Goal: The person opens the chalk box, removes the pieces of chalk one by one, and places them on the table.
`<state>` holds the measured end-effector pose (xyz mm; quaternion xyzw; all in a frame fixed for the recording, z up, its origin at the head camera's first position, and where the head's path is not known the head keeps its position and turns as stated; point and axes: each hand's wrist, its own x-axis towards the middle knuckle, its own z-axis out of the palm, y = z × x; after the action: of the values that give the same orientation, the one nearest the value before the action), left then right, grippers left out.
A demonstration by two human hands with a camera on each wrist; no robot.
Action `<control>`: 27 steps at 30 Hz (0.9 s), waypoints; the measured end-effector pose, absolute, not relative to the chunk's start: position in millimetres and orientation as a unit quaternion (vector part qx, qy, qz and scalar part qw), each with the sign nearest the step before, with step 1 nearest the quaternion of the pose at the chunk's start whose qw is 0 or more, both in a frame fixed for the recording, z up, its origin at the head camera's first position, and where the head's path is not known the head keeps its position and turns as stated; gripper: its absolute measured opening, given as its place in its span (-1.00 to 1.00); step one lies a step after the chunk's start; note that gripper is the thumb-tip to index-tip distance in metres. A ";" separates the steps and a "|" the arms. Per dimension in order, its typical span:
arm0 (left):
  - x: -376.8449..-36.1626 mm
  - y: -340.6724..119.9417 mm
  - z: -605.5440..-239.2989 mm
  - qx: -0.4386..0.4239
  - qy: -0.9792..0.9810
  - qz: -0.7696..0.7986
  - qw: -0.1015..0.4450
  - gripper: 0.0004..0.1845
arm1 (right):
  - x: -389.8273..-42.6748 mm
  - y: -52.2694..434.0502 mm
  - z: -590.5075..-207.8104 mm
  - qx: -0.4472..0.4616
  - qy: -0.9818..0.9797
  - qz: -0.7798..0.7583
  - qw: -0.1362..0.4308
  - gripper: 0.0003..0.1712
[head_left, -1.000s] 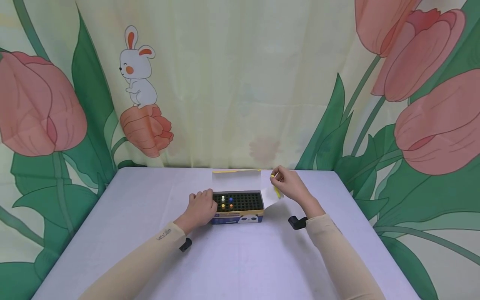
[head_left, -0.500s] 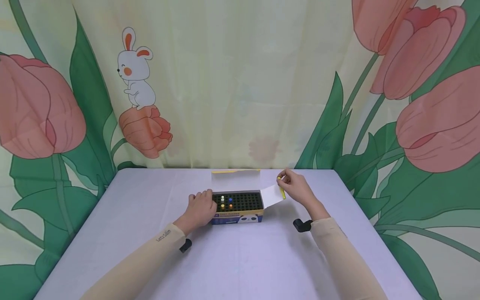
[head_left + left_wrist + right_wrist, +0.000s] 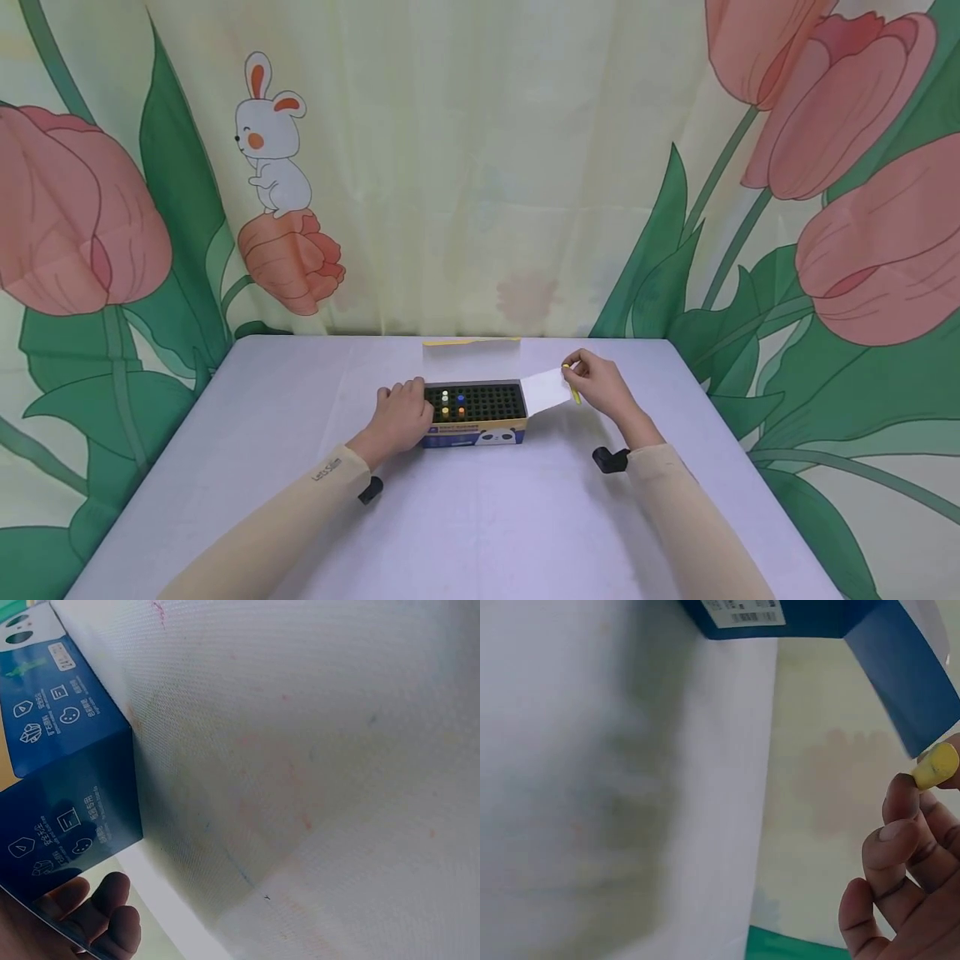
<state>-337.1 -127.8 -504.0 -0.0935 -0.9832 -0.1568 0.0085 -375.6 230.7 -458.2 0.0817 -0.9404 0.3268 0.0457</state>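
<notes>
A blue box [image 3: 476, 413] with a black grid insert lies open at the middle of the table; a few coloured pieces [image 3: 452, 404] stand in its left cells. My left hand [image 3: 402, 414] grips the box's left end, fingers [image 3: 105, 915] curled round the blue side [image 3: 60, 787]. My right hand [image 3: 597, 387] pinches a short yellow stick [image 3: 572, 384] just right of the box's white side flap [image 3: 547, 390]. The right wrist view shows the yellow stick [image 3: 936, 766] between fingertips [image 3: 900, 796], close to the blue flap [image 3: 907, 667].
The box's white lid [image 3: 472, 360] stands up behind it. The pale lilac table [image 3: 480, 517] ends at a curtain printed with tulips and a rabbit [image 3: 272, 133]. Black wrist cameras [image 3: 611, 459] sit under both sleeves.
My right hand has carried the yellow stick rightward and down, from near the lid's right corner to beside the side flap. The left hand has stayed on the box.
</notes>
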 end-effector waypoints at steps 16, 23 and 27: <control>-337.6 -127.9 -506.0 -0.090 -0.984 -0.157 0.002 -0.60 | -372.7 255.4 -487.8 0.007 -0.968 0.247 -0.043 -0.66; -337.0 -126.9 -504.1 -0.088 -0.983 -0.159 0.002 -0.60 | -372.2 261.3 -499.0 0.011 -0.974 0.220 -0.049 -0.68; -336.8 -127.2 -502.3 -0.086 -0.983 -0.160 0.003 -0.60 | -373.4 264.0 -503.7 0.012 -0.975 0.214 -0.054 -0.69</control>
<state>-336.8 -127.2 -502.3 -0.0860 -0.9833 -0.1601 0.0025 -373.4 264.0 -503.7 0.0120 -0.9753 0.2137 -0.0541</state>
